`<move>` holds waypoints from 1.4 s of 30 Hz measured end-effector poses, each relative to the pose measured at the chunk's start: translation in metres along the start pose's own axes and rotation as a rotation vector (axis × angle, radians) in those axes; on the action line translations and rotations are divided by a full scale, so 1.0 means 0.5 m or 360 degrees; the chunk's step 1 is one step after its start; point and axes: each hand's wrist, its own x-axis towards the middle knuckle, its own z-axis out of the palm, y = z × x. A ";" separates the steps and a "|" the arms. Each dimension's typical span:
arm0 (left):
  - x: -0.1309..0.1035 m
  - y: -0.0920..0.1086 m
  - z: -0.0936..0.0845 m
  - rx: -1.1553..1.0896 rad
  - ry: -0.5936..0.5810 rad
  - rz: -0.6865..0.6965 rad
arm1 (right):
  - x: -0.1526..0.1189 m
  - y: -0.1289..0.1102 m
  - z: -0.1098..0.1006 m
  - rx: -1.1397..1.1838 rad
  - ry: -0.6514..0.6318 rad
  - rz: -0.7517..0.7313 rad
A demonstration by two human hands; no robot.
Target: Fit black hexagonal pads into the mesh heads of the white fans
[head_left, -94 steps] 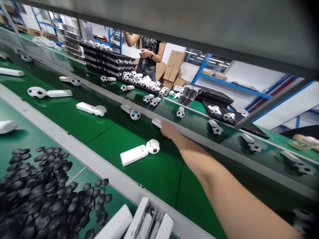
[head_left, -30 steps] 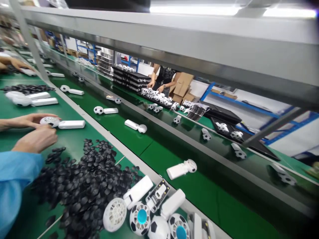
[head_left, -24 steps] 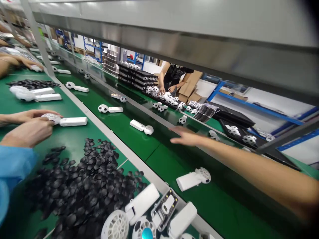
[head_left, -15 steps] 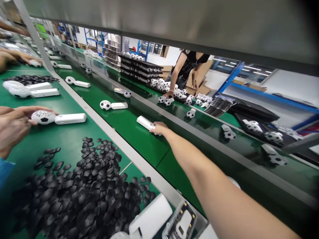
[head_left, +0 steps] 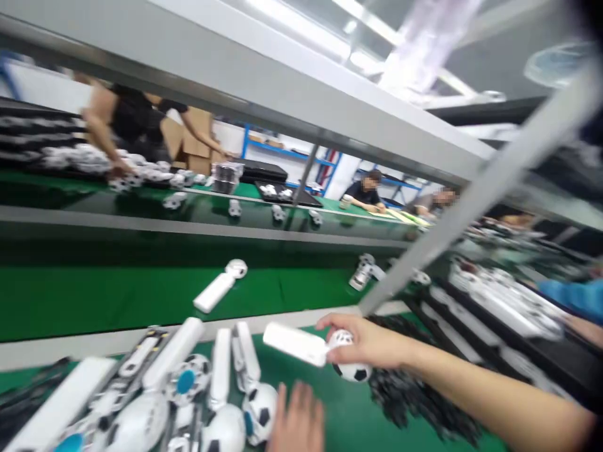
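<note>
My right hand (head_left: pixel 355 342) grips a white handheld fan (head_left: pixel 294 344) by its round soccer-ball head, over the green bench, its handle pointing left. Lower down, my left hand (head_left: pixel 299 417) shows blurred, outstretched fingers with nothing in them; its lower part is cut off by the frame. Just left of those fingers lies a fan with a soccer-ball head (head_left: pixel 260 405). More white fans (head_left: pixel 136 420) lie side by side there, some showing blue discs. On the green conveyor another fan (head_left: pixel 214 293) rests by itself.
Black plastic pieces (head_left: pixel 419 395) are heaped beside my right forearm. A slanted metal post (head_left: pixel 424 251) stands behind my right hand, and a shelf beam (head_left: pixel 282 107) crosses above. Stacked trays (head_left: pixel 499 307) hold white parts at right. Across the line a person (head_left: pixel 136 125) handles soccer-ball pieces.
My view has swung right. My right hand has left the fan on the conveyor and now holds a fan over the bench. My left hand has come into view.
</note>
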 end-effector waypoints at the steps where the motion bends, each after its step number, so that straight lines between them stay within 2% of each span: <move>1: 0.009 0.007 0.005 0.0038 0.0002 -0.0052 | -0.054 0.045 0.002 -0.0067 0.0084 0.0021; 4: -0.005 0.000 0.014 0.0273 -0.0003 -0.0377 | -0.171 0.161 0.029 -0.0392 0.0303 -0.0112; 5: -0.017 -0.009 0.015 0.0352 -0.0037 -0.0390 | -0.196 0.194 0.043 -0.0503 0.0352 -0.0205; 7: -0.042 -0.028 0.015 0.0475 -0.0089 -0.0373 | -0.222 0.254 0.076 -0.0656 0.0381 -0.0398; 9: -0.053 -0.029 0.013 0.0499 0.0024 -0.0385 | -0.222 0.305 0.110 -0.0713 0.0387 -0.0582; 11: -0.044 0.003 0.006 0.0356 0.0169 -0.0372 | -0.205 0.344 0.137 -0.0705 0.0435 -0.0751; 13: -0.020 0.067 -0.005 0.0054 0.0237 -0.0306 | -0.188 0.370 0.146 -0.0671 0.0464 -0.0887; 15: 0.012 0.146 -0.016 -0.0218 0.0140 -0.0175 | -0.182 0.391 0.132 -0.0603 0.0471 -0.1036; 18: 0.063 0.234 -0.024 -0.0313 -0.0164 -0.0071 | -0.196 0.432 0.074 -0.0457 0.0599 -0.1126; 20: 0.089 0.256 -0.023 -0.0247 -0.0303 -0.0132 | -0.205 0.468 0.027 -0.0442 0.0781 -0.1038; 22: 0.103 0.256 -0.018 -0.0129 -0.0348 -0.0222 | -0.205 0.497 -0.011 -0.0507 0.0922 -0.0956; 25: 0.109 0.243 -0.010 0.0059 -0.0317 -0.0450 | -0.184 0.504 -0.037 -0.0700 0.0980 -0.0942; 29: 0.117 0.219 -0.009 0.0162 -0.0249 -0.0795 | -0.123 0.446 -0.036 -0.1189 0.0946 -0.0899; 31: 0.126 0.202 -0.013 0.0040 -0.0311 -0.0805 | -0.081 0.414 -0.033 -0.1335 0.0918 -0.0860; 34: 0.143 0.176 -0.016 -0.0248 -0.0426 -0.0659 | -0.023 0.390 -0.027 -0.1504 0.0854 -0.0785; 37: 0.159 0.158 -0.008 -0.0353 -0.0347 -0.0640 | 0.011 0.394 -0.020 -0.1662 0.0784 -0.0721; 42: 0.174 0.141 0.000 -0.0438 -0.0297 -0.0674 | 0.029 0.406 -0.013 -0.1828 0.0766 -0.0712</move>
